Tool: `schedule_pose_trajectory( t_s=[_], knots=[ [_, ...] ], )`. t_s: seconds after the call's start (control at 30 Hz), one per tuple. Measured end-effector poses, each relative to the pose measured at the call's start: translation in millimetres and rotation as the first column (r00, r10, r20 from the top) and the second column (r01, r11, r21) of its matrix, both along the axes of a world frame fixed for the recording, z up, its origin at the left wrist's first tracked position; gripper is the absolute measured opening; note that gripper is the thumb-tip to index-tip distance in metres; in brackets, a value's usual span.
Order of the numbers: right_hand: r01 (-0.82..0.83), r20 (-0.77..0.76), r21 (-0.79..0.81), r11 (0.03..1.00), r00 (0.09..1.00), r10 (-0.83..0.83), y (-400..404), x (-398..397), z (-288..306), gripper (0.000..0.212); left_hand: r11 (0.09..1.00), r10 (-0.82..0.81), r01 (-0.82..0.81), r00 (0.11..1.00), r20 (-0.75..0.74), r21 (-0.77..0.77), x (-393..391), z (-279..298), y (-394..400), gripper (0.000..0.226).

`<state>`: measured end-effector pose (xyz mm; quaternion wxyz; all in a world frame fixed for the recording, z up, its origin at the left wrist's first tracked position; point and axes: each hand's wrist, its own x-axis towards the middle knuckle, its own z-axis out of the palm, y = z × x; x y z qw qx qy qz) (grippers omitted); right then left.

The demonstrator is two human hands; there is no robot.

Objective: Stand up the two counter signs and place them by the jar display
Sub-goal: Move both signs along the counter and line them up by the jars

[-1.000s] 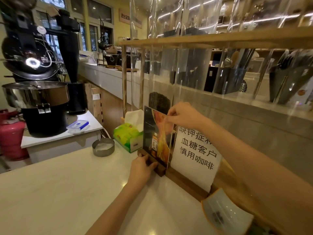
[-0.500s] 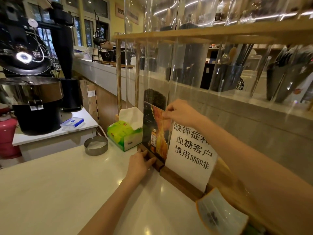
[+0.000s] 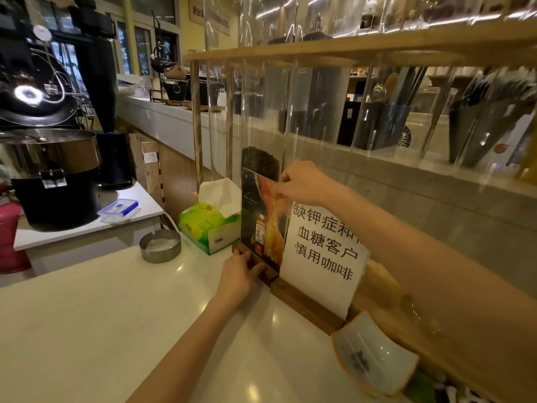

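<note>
Fingers (image 3: 283,181) of the right hand (image 3: 302,183) are pinching the stiff, top-heavy picture sign (image 3: 261,219) at twelve o'clock; left hand (image 3: 238,274) is gripping its wooden base (image 3: 267,273) at six.

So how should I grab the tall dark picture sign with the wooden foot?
Use both hands, as here: left hand on the dark picture sign's wooden base from the counter side, right hand pinching its top edge. It is tall and thin, so probably tippy.
</note>
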<state>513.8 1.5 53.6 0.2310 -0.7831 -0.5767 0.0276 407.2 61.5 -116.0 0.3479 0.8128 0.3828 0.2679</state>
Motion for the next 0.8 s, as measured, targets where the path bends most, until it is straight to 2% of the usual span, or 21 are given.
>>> schedule_pose_trajectory(
  t_s=[0.1, 0.2, 0.3, 0.4, 0.53, 0.63, 0.8],
  knots=[
    [0.009, 0.042, -0.026, 1.0, 0.999, -0.008, -9, 0, 12, 0.041, 1.0, -0.007, 0.007, 1.0, -0.005, -0.012, -3, 2, -6, 0.017],
    [-0.002, 0.04, -0.005, 1.0, 0.999, 0.002, -29, 6, 21, 0.041, 0.999, -0.039, 0.038, 0.998, 0.051, 0.024, -12, 6, -26, 0.015],
    [0.03, 0.013, -0.001, 1.0, 0.999, -0.03, -53, 6, 17, 0.038, 0.994, -0.107, 0.108, 0.99, 0.096, -0.001, -22, 8, -54, 0.026],
    [0.056, 0.052, -0.037, 0.998, 0.997, -0.054, -66, 1, 5, 0.033, 0.986, -0.158, 0.161, 0.986, 0.057, -0.042, -24, 5, -73, 0.036],
    [0.054, 0.068, -0.028, 0.998, 0.996, -0.052, -73, -1, 0, 0.024, 0.971, -0.212, 0.215, 0.976, 0.042, -0.102, -21, 2, -84, 0.03],
    [0.043, 0.09, -0.016, 0.999, 0.995, -0.042, -73, -2, -2, 0.024, 0.97, -0.203, 0.213, 0.975, 0.089, -0.12, -21, -5, -88, 0.022],
    [0.042, 0.121, 0.006, 0.999, 0.992, -0.042, -72, -2, -4, 0.026, 0.975, -0.212, 0.217, 0.974, 0.08, -0.053, -19, -6, -89, 0.019]
  ],
)
